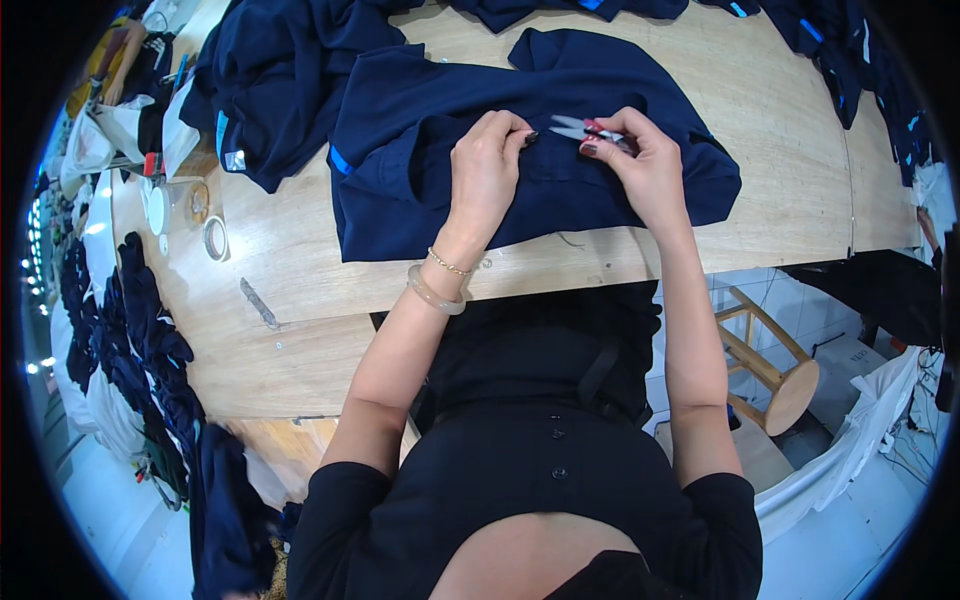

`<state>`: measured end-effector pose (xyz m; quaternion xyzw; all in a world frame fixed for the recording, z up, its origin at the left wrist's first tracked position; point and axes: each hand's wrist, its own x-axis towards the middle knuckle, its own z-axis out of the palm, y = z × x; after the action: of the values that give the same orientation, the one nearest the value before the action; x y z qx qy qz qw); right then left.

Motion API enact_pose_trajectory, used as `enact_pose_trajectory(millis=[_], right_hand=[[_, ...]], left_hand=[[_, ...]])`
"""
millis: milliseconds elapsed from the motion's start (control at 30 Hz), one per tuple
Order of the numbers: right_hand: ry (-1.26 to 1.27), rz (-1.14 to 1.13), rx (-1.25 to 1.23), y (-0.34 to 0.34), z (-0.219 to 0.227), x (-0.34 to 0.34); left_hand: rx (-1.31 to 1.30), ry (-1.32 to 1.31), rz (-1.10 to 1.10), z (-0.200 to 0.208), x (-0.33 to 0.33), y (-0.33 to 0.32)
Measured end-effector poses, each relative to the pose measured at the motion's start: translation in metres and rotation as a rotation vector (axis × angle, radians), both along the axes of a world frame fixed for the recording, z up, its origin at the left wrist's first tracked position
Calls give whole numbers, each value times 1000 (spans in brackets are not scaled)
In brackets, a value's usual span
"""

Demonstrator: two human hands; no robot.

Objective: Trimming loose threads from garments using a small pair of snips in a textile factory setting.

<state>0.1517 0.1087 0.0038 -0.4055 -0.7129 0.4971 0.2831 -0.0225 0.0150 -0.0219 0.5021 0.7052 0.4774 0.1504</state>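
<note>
Head view: nearest the camera is the person's black top, both bare forearms rising from it toward the table. The left wrist carries a pale bangle and a thin chain. Beyond the table's near edge lies a navy shirt, spread flat, and everything else is placed from it.

The left hand rests on the shirt's middle, fingers together and pinching a fold of the cloth. Just beside it, the right hand is also on the shirt, its fingers clamped on small snips whose pale blades point toward the left hand's fingertips, close over the cloth. Whether the blades touch the cloth cannot be told.

Left of the shirt, on the bare wood, lie a tape roll and, nearer the table's edge, a small dark tool. Farther left a white cup stands. Beyond the shirt's upper left corner sits a heap of more navy clothes, touching it; others lie along the far edge and at the table's right end. Below the shirt's right side, off the table, a wooden stool stands on the floor.
</note>
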Motion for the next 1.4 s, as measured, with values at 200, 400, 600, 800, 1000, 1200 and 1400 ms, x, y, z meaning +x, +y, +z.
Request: enact_pose_trajectory(millis=[200,400,600,800,1000,1200,1400], right_hand=[[-314,134,599,-7,12,-10],[-385,184,629,-10,13,-13],[-439,183,669,-12,14,-17],[-399,181,624,-9,11,-16],[-97,-38,222,-5,-1,-13],[-29,-99,154,1,-21,-13],[-5,-121,122,0,-20,-13]], left_hand=[[-17,-22,2,1,-1,0],[-21,-6,1,-1,0,0],[-3,39,2,-1,0,1],[-24,9,12,-1,0,1],[-31,-111,-8,14,8,-8],[-100,245,-136,26,12,-36],[-347,190,-368,60,-9,-71]])
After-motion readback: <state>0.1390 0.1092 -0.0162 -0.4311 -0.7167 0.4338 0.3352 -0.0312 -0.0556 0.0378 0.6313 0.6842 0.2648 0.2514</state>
